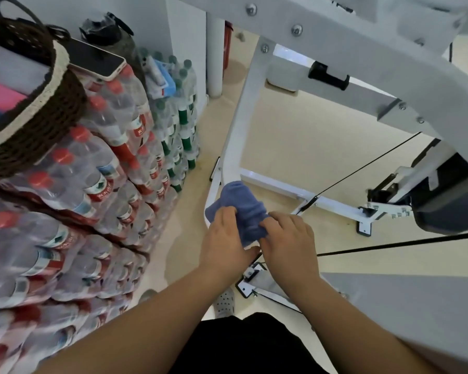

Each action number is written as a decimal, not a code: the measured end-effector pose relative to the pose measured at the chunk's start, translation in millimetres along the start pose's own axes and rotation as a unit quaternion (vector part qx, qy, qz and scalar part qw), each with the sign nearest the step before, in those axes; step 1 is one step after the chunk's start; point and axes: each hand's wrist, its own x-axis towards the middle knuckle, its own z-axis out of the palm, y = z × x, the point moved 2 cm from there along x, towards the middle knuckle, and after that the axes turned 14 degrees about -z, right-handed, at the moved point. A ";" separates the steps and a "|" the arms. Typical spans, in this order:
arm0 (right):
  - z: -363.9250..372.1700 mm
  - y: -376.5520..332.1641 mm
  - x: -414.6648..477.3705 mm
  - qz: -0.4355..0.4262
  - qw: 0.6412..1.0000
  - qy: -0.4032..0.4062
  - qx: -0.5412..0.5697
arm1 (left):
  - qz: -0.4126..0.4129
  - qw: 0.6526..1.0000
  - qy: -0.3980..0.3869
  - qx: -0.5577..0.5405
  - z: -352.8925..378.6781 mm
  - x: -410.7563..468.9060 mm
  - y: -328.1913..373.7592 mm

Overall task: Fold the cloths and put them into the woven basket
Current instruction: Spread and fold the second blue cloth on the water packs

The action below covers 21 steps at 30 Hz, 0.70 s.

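Woven basket (55, 114), dark brown with a pale braided rim, holds folded cloths (3, 94) atop stacked shrink-wrapped water bottles (92, 184) at left. At centre, the left hand (224, 238) and right hand (288, 244) both grip a crumpled, soft blue cloth (241, 206) with curled fingers above the floor (308, 147).

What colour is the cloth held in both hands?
The cloth is muted blue, clearest in the head view.

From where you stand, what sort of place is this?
Likely a gym's storage corner: a white cable exercise machine stands beside tall stacks of shrink-wrapped water bottles, a woven basket on top.
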 end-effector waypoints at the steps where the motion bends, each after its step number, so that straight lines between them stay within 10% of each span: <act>1: -1.3 0.2 -0.3 0.001 1.000 0.008 0.002 | -0.004 1.000 0.011 -0.018 1.8 -1.0 1.4; 21: -40.7 -94.2 5.3 -0.209 0.954 0.034 0.214 | -0.016 0.991 0.095 -0.095 -110.7 -79.8 -57.3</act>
